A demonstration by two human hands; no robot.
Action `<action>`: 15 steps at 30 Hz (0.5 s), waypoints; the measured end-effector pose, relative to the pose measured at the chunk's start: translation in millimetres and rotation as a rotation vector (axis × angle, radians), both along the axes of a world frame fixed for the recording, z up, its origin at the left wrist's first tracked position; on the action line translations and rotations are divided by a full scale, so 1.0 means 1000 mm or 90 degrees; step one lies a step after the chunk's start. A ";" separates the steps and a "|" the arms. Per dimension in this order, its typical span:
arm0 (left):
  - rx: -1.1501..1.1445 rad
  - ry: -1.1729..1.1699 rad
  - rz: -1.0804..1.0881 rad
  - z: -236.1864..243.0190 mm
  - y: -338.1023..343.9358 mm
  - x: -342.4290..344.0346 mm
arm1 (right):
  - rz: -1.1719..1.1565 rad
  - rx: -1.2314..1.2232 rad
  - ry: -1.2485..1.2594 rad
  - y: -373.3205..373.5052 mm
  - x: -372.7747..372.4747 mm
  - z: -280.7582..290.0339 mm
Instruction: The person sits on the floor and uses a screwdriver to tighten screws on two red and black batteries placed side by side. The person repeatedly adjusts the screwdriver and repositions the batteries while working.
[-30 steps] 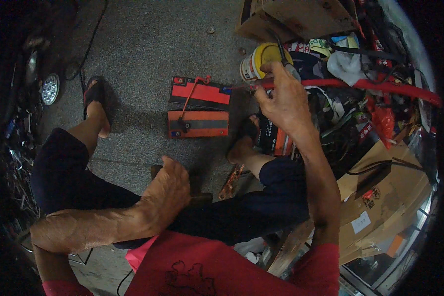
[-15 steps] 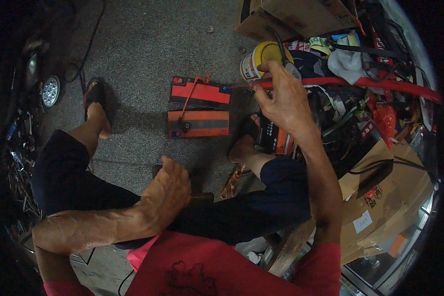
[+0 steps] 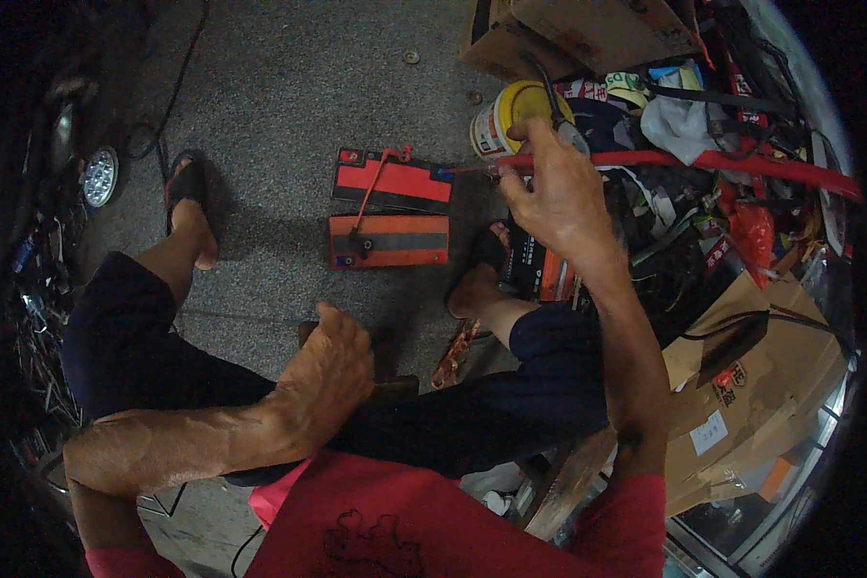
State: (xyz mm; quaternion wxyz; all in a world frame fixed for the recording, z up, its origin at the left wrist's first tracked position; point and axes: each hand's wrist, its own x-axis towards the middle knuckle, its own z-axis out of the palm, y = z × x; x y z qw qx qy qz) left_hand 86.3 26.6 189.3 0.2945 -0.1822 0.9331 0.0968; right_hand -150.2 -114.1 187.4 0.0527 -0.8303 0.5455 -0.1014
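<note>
My right hand (image 3: pixel 554 193) is raised over the floor, pinching the end of a thick red cable (image 3: pixel 742 166) that runs off to the right. Just behind it stands a yellow and white tin can (image 3: pixel 506 118). To its left, two red and black batteries (image 3: pixel 390 214) lie side by side on the grey floor, with a thin red wire across them. My left hand (image 3: pixel 323 371) rests on my thigh, fingers curled, holding nothing. I sit with both knees apart, in dark shorts and sandals.
Cardboard boxes (image 3: pixel 588 34) stand at the top right. A heap of cables, bags and rags (image 3: pixel 713 222) fills the right side, with more brown cardboard (image 3: pixel 751 395) below. A round lamp (image 3: pixel 98 176) and dark clutter lie at the far left.
My right hand has shifted slightly with the red cable end, which now points toward the batteries. My left hand has stayed on my thigh.
</note>
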 end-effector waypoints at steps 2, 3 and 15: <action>-0.001 0.008 0.003 0.000 0.001 0.001 | -0.044 0.072 0.016 0.000 0.006 0.006; -0.025 0.023 0.001 -0.001 0.001 0.002 | -0.066 0.107 0.024 0.000 0.010 0.011; -0.004 -0.025 -0.026 0.005 -0.002 0.000 | 0.007 0.015 0.015 0.000 0.003 0.003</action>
